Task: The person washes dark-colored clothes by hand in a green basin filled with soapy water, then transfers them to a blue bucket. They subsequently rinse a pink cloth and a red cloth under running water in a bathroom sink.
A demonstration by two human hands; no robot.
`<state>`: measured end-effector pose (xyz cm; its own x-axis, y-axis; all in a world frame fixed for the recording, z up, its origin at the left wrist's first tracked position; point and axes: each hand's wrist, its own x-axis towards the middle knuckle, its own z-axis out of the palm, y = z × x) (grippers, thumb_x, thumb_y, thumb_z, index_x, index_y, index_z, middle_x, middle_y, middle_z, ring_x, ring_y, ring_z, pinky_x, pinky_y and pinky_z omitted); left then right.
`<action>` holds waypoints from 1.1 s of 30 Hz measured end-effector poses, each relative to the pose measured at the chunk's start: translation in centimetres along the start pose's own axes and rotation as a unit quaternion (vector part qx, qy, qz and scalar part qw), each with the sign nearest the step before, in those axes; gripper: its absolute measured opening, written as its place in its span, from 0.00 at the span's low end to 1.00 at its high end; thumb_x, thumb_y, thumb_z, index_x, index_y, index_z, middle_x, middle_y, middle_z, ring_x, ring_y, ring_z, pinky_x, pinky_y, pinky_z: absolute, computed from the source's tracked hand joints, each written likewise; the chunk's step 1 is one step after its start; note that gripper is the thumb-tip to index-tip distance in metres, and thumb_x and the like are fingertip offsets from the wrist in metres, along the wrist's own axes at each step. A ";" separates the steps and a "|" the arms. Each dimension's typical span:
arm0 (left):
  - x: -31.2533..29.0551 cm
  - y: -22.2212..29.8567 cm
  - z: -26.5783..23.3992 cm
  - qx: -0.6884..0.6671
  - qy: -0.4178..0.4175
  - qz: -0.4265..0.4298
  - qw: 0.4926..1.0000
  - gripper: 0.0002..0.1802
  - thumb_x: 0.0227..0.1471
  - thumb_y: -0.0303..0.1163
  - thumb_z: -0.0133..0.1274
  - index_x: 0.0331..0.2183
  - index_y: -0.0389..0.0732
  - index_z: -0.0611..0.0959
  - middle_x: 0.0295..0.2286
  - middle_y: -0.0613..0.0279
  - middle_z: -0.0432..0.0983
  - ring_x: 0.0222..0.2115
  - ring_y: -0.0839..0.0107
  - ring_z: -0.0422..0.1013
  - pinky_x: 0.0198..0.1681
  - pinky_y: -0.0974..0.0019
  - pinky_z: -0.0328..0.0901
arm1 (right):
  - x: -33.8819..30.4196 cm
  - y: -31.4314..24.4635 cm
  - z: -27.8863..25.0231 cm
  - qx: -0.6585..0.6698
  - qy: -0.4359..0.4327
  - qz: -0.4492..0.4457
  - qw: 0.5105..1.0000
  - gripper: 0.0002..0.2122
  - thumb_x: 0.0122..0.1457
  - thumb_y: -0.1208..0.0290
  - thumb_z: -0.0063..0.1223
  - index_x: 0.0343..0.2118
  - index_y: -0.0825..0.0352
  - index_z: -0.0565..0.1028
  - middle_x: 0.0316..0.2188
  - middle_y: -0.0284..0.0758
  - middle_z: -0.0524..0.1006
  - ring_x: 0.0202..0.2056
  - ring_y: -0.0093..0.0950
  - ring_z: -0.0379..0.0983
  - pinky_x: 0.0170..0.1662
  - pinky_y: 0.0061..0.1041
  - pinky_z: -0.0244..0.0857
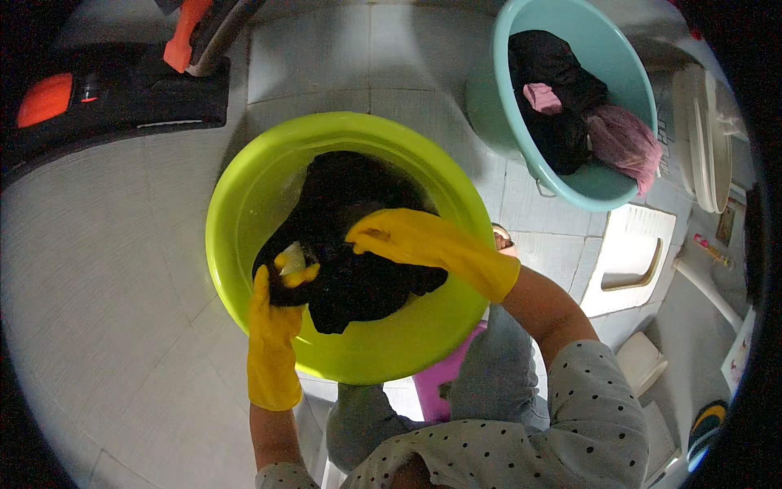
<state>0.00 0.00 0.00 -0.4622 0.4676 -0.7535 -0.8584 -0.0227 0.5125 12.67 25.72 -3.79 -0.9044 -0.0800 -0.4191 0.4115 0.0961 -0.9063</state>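
Dark, bunched black cloth (358,281) lies in a lime-green basin (224,236) in front of me. My left hand (277,326), in a long yellow rubber glove, is closed around the left edge of the cloth. Its fingertips show through beside a small whitish piece (293,258); I cannot tell whether that is soap or a label. Over the middle of the cloth is my right hand (399,236), gloved in yellow too. Its fingers are bent and pressed together on the black cloth, partly hiding what they grip.
A pale blue tub (481,98) at the back right holds black and pink clothes (623,138). A white squat toilet (627,261) lies to the right. A purple stool (440,375) shows beside my legs. A black and orange object (122,106) stands at the far left on the tiled floor (130,236).
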 end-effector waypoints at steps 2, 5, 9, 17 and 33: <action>-1.4 0.1 0.6 -0.114 0.026 -0.018 0.993 0.25 0.60 0.46 0.47 0.50 0.37 0.75 0.34 0.60 0.78 0.36 0.63 0.73 0.55 0.55 0.62 | -0.6 0.6 0.3 -0.011 0.036 -0.014 0.999 0.17 0.63 0.59 0.44 0.44 0.65 0.77 0.42 0.41 0.79 0.46 0.40 0.74 0.52 0.34 0.66; -3.6 1.6 -0.2 -0.082 -0.080 -0.008 0.993 0.20 0.62 0.43 0.43 0.47 0.39 0.76 0.24 0.71 0.71 0.28 0.69 0.67 0.52 0.58 0.65 | -2.4 1.2 0.3 0.029 0.082 0.009 0.996 0.15 0.62 0.62 0.45 0.44 0.66 0.77 0.42 0.40 0.79 0.46 0.40 0.74 0.52 0.34 0.66; -6.6 5.7 6.2 0.269 -0.040 0.161 0.949 0.19 0.53 0.33 0.55 0.46 0.32 0.77 0.36 0.55 0.79 0.41 0.63 0.73 0.56 0.56 0.61 | -2.0 0.5 -0.7 0.017 0.156 0.023 0.987 0.15 0.60 0.64 0.50 0.47 0.63 0.76 0.44 0.40 0.78 0.49 0.38 0.72 0.53 0.34 0.65; -15.3 8.9 12.6 0.449 0.165 0.097 0.873 0.16 0.36 0.11 0.50 0.31 0.33 0.83 0.26 0.58 0.77 0.20 0.76 0.70 0.22 0.73 0.63 | 0.8 -6.5 0.9 -0.054 0.099 -0.235 0.965 0.39 0.49 0.62 0.63 0.64 0.58 0.56 0.61 0.46 0.59 0.63 0.47 0.52 0.65 0.40 0.50; -10.8 5.1 8.6 0.325 0.072 0.108 0.937 0.31 0.42 0.27 0.62 0.51 0.33 0.74 0.36 0.56 0.80 0.33 0.67 0.75 0.39 0.66 0.69 | 5.0 -15.0 1.3 0.050 -0.175 -0.232 0.956 0.24 0.46 0.66 0.59 0.49 0.62 0.73 0.37 0.43 0.80 0.40 0.39 0.77 0.42 0.33 0.70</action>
<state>2.53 2.39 14.32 -0.6749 0.3881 -0.6276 -0.4465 0.4623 0.7661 2.16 22.65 7.61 -0.9063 -0.4193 0.0522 -0.0002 -0.1232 -0.9924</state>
